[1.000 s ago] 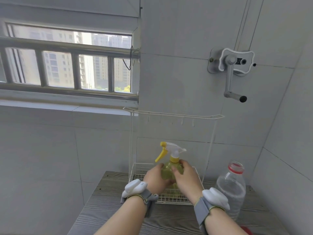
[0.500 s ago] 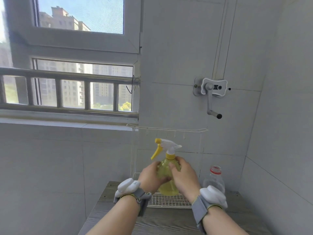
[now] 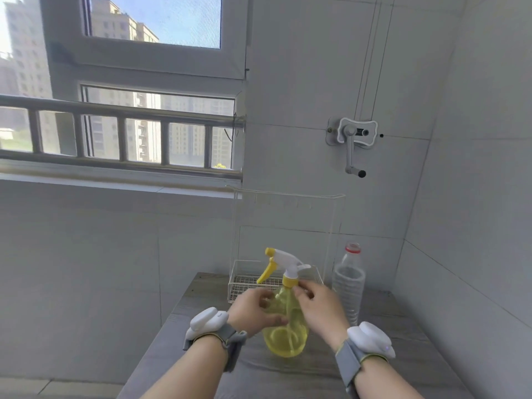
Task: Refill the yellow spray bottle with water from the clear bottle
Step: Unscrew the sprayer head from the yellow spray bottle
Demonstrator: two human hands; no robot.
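Lowered from above the wire rack (image 3: 244,283), the yellow spray bottle (image 3: 285,338) now stands upright low over the grey table (image 3: 403,355), at the rack's 6 o'clock, and the right hand (image 3: 319,306) has climbed to its neck. The clear bottle (image 3: 349,286) stands at the spray bottle's 2 o'clock, just beside the rack. The left hand (image 3: 253,309) wraps the yellow body from 9 o'clock. The right hand's fingertips pinch the yellow collar (image 3: 289,281) under the white trigger head.
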